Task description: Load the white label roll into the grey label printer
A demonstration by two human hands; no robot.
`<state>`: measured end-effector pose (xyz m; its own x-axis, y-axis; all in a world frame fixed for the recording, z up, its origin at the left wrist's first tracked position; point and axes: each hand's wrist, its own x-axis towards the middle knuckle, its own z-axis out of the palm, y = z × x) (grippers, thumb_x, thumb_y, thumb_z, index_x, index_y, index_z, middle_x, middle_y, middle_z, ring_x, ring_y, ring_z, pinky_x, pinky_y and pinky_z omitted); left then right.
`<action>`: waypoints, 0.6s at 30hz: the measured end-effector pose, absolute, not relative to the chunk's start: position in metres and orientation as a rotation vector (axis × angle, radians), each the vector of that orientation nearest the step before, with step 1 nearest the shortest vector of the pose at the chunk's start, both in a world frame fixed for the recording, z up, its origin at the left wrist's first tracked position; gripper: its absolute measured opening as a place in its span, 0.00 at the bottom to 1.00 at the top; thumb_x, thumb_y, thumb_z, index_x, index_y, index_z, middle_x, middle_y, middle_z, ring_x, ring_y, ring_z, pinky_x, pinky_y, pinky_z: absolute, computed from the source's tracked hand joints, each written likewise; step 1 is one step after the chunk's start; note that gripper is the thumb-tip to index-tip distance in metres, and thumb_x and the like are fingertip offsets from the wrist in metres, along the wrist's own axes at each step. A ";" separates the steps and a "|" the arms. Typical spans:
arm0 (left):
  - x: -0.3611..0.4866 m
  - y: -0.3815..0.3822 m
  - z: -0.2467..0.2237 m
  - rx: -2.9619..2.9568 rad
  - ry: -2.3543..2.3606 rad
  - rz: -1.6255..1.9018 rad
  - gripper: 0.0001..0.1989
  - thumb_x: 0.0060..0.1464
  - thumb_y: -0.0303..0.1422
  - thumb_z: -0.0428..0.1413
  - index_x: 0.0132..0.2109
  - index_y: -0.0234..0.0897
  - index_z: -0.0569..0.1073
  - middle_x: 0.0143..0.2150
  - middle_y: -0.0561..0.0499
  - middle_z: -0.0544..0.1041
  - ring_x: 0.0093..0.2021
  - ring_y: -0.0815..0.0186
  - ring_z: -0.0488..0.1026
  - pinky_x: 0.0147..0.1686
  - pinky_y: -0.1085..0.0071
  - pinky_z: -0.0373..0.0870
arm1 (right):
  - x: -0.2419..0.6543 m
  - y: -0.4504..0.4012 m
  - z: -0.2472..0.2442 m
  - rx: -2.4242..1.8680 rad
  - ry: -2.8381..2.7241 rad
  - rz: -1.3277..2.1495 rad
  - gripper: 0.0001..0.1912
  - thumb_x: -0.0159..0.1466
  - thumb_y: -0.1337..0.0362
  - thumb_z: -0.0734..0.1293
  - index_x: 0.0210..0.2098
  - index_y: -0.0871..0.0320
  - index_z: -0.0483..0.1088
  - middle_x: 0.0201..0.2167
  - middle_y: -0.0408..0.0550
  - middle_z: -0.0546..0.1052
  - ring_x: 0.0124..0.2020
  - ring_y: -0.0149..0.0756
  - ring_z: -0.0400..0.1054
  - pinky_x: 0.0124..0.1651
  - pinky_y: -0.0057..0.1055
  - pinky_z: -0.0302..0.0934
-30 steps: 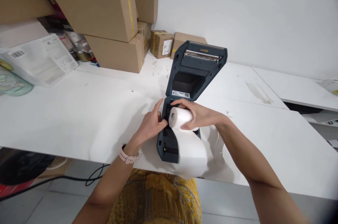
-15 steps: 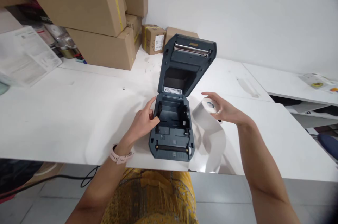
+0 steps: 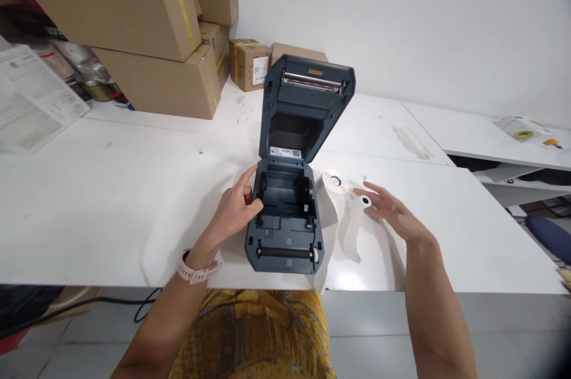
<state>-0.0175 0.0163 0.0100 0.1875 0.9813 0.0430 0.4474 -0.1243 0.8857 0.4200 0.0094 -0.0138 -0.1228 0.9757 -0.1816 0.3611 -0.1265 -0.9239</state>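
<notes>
A dark label printer (image 3: 288,224) stands on the white table with its lid (image 3: 307,102) raised and its roll bay bare inside. My left hand (image 3: 236,206) grips the printer's left edge, thumb over the inner side near the roll holder, index finger stretched along the rim. Just right of the printer, a larger white label roll (image 3: 335,181) rests on the table, a strip hanging from it. Beside that is a small narrow paper roll (image 3: 364,201) with a short loose tail. My right hand (image 3: 386,206) is open, fingers apart, right behind the small roll; whether they touch is unclear.
Cardboard boxes (image 3: 151,81) are stacked at the back left, with a small taped box (image 3: 250,63) behind the printer. Printed sheets in plastic (image 3: 35,99) lie far left. An open shelf (image 3: 513,177) is at the right. The table's front edge (image 3: 366,291) runs close to me.
My right hand has let go of the larger label roll and moved right and slightly down, beside the small roll. The larger roll now stands free. My left hand stays at the printer.
</notes>
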 end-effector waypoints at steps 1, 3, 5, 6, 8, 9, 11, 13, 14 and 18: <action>-0.018 0.016 0.010 1.695 1.364 0.875 0.42 0.55 0.29 0.53 0.76 0.38 0.56 0.22 0.64 0.59 0.24 0.70 0.59 0.29 0.72 0.58 | 0.416 0.006 -0.020 -1.523 -1.517 1.303 0.38 0.64 0.51 0.73 0.70 0.45 0.61 0.71 0.58 0.69 0.63 0.51 0.73 0.57 0.51 0.72; -0.018 0.015 0.010 1.698 1.360 0.877 0.42 0.55 0.29 0.53 0.76 0.40 0.56 0.22 0.64 0.59 0.24 0.70 0.59 0.29 0.72 0.58 | 0.406 0.004 -0.028 -1.499 -1.474 1.350 0.35 0.63 0.50 0.74 0.66 0.48 0.65 0.66 0.59 0.74 0.54 0.48 0.77 0.51 0.48 0.74; -0.018 0.015 0.010 1.701 1.356 0.888 0.42 0.55 0.29 0.53 0.76 0.40 0.56 0.22 0.64 0.60 0.24 0.70 0.60 0.29 0.72 0.58 | 0.396 0.005 -0.028 -1.460 -1.396 1.316 0.30 0.61 0.47 0.75 0.58 0.51 0.72 0.54 0.57 0.82 0.46 0.47 0.79 0.49 0.47 0.74; -0.018 0.015 0.010 1.706 1.352 0.895 0.42 0.55 0.29 0.54 0.76 0.39 0.56 0.22 0.64 0.60 0.24 0.70 0.60 0.29 0.72 0.58 | 0.391 0.005 -0.023 -1.437 -1.362 1.272 0.28 0.60 0.45 0.76 0.54 0.50 0.74 0.48 0.55 0.83 0.43 0.47 0.79 0.47 0.47 0.74; -0.017 0.015 0.010 1.715 1.341 0.914 0.42 0.53 0.28 0.53 0.75 0.37 0.58 0.21 0.64 0.60 0.24 0.70 0.59 0.29 0.72 0.58 | 0.378 0.004 -0.002 -1.355 -1.364 1.193 0.28 0.58 0.41 0.76 0.51 0.47 0.75 0.39 0.51 0.83 0.38 0.47 0.78 0.43 0.47 0.75; -0.017 0.015 0.010 1.717 1.330 0.922 0.42 0.53 0.28 0.53 0.75 0.36 0.59 0.21 0.64 0.60 0.23 0.70 0.59 0.29 0.72 0.58 | 0.369 0.003 0.014 -1.286 -1.428 1.182 0.29 0.58 0.39 0.75 0.52 0.46 0.75 0.38 0.49 0.82 0.36 0.47 0.78 0.42 0.47 0.75; -0.016 0.016 0.010 1.707 1.307 0.939 0.41 0.52 0.27 0.53 0.74 0.36 0.60 0.21 0.64 0.59 0.23 0.70 0.58 0.28 0.73 0.58 | 0.342 0.002 0.049 -1.104 -1.674 1.220 0.30 0.62 0.39 0.72 0.57 0.46 0.73 0.38 0.48 0.82 0.38 0.47 0.79 0.43 0.46 0.75; -0.015 0.017 0.009 1.682 1.291 0.953 0.41 0.52 0.27 0.53 0.74 0.36 0.60 0.20 0.64 0.60 0.23 0.71 0.58 0.27 0.73 0.57 | 0.306 0.007 0.081 -0.957 -2.005 1.270 0.28 0.69 0.44 0.67 0.64 0.48 0.69 0.41 0.48 0.82 0.43 0.45 0.79 0.47 0.44 0.75; -0.015 0.017 0.009 1.670 1.287 0.954 0.42 0.51 0.26 0.53 0.74 0.36 0.61 0.20 0.64 0.60 0.23 0.71 0.57 0.27 0.74 0.56 | 0.287 0.012 0.093 -0.930 -2.186 1.276 0.28 0.72 0.47 0.65 0.67 0.49 0.66 0.45 0.48 0.82 0.46 0.44 0.79 0.49 0.42 0.74; -0.015 0.016 0.009 1.648 1.270 0.947 0.42 0.51 0.26 0.53 0.75 0.36 0.60 0.20 0.64 0.61 0.23 0.71 0.58 0.27 0.73 0.57 | 0.222 0.040 0.097 -0.975 -2.709 0.933 0.27 0.75 0.54 0.60 0.70 0.56 0.62 0.56 0.56 0.80 0.51 0.47 0.78 0.51 0.43 0.72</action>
